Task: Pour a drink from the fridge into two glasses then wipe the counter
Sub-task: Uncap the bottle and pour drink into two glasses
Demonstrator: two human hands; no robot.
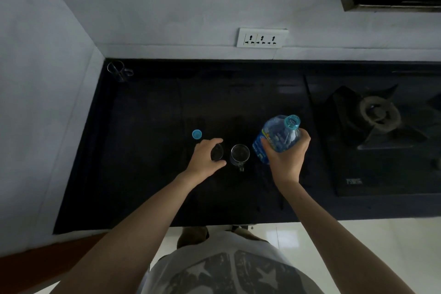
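Two clear glass mugs stand side by side on the black counter. My left hand wraps around the left glass. The right glass stands free, its handle toward me. My right hand grips a clear plastic water bottle with a blue label, held upright with a slight tilt, its mouth uncapped. The bottle's blue cap lies on the counter just beyond my left hand.
A third clear glass mug stands in the far left corner of the counter. A gas hob with a burner sits at the right. A triple wall socket is on the back wall. Pale floor shows below the counter's edge.
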